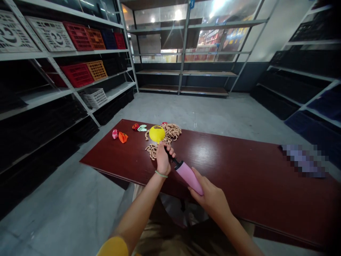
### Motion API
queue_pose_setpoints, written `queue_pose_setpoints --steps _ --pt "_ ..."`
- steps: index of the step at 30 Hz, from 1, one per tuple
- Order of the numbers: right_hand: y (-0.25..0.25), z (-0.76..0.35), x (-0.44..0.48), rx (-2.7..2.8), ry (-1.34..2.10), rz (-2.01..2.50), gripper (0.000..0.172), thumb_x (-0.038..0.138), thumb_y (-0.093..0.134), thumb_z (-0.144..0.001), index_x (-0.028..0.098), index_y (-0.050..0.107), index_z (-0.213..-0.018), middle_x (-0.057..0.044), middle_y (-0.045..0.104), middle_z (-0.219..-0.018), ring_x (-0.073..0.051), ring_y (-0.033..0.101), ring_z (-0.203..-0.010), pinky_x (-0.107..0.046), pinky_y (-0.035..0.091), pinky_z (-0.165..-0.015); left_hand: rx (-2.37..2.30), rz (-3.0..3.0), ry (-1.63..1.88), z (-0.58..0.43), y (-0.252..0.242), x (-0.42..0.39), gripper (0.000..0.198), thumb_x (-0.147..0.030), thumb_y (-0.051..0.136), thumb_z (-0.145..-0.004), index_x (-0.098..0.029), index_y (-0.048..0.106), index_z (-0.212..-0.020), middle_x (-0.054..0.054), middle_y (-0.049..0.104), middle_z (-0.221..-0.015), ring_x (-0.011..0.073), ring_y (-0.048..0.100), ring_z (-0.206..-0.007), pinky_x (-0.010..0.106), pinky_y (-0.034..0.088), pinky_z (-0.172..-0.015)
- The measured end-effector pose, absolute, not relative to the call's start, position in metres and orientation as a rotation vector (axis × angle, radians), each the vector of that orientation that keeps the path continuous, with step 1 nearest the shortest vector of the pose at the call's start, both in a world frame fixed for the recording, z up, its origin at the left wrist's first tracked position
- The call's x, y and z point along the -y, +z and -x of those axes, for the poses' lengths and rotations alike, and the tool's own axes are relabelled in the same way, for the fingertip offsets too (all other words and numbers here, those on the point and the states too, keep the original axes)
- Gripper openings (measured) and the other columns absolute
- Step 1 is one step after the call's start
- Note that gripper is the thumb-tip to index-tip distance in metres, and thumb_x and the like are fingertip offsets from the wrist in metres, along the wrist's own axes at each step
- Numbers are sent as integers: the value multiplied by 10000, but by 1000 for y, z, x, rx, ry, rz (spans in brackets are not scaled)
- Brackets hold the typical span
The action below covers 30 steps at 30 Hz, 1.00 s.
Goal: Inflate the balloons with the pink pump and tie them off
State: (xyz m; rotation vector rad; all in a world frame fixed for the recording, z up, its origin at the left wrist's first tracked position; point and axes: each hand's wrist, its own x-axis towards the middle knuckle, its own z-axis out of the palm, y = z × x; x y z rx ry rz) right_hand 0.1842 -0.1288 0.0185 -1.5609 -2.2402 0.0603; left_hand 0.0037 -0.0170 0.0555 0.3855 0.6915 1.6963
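Observation:
My left hand [163, 158] pinches the neck of a small yellow balloon [157, 133] onto the black nozzle of a pink hand pump [188, 175]. The balloon is partly inflated and stands above my fist. My right hand [210, 197] grips the rear end of the pump, close to my body. Both hands hover over the near edge of a dark red wooden table [239, 170].
A heap of tan, uninflated balloons [170, 133] lies behind the yellow one. Orange [123, 137], pink [115, 133], red [135, 126] and pale green [142, 128] balloons lie at the table's far left. Metal shelves with plastic crates [77, 73] line the left wall; a blurred patch [305, 160] sits at right.

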Motion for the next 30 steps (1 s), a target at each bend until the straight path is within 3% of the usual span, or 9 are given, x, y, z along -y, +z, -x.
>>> queue_pose_setpoints --steps 13,21,28,30 --pt "26 -211 154 2216 161 1619 656 361 556 -892 304 319 -1502 -45 710 -1118 -224 729 -837 -311 579 -648 -673 -409 1736 0 65 13 200 -400 535 -925 -220 461 -876 -65 381 -604 64 367 -417 168 305 -385" --pt "37 -180 133 2231 199 1655 640 407 574 -884 277 370 -1477 -62 728 -1101 -250 734 -788 -319 556 -620 -675 -381 1654 -13 53 24 269 -419 558 -906 -210 429 -796 -63 374 -599 68 363 -431 176 307 -397" --pt "29 -162 124 2263 110 1656 644 425 556 -901 247 348 -1484 -79 708 -1020 -243 715 -763 -302 520 -563 -647 -356 1670 0 53 29 257 -422 562 -904 -207 453 -815 -31 473 -674 92 484 -539 227 481 -542" --pt "24 -160 127 2261 83 1615 663 427 543 -912 245 303 -1503 -81 701 -1001 -241 709 -755 -300 516 -543 -664 -344 1672 2 53 30 260 -431 556 -904 -210 451 -818 -40 453 -654 88 464 -510 215 463 -504"
